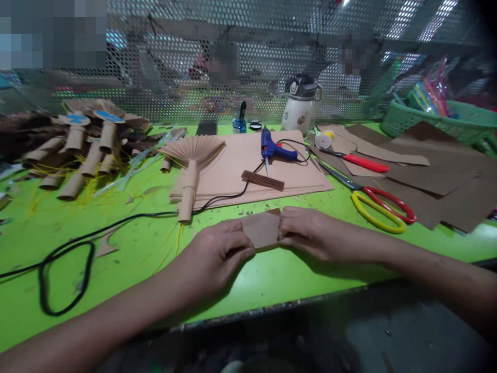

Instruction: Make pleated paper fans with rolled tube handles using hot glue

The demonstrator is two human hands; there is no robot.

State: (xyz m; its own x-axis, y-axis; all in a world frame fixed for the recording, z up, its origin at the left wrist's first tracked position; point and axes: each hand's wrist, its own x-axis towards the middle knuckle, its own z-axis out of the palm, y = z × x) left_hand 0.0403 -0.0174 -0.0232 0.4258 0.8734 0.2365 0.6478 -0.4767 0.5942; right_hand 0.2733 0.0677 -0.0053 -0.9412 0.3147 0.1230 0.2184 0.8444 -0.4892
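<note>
Between my hands, just above the green table near its front edge, is a small piece of brown paper (262, 231). My left hand (223, 248) pinches its left end, and my right hand (301, 233) grips its right end with curled fingers. Beyond them, a pleated brown strip (263, 180) lies across a stack of brown paper sheets (233, 155). A blue glue gun (274, 147) rests on the same stack. Left of it lies a paper fan (192, 173) with a rolled tube handle and yellow string.
Red-and-yellow scissors (382, 207) and a red-handled cutter (365, 162) lie at right, by dark paper sheets (446, 181). Several paper fans (91, 150) are heaped at left. A black cord (116, 223) crosses the green table (135, 269). A flask (301, 106) and green basket (438, 122) stand behind.
</note>
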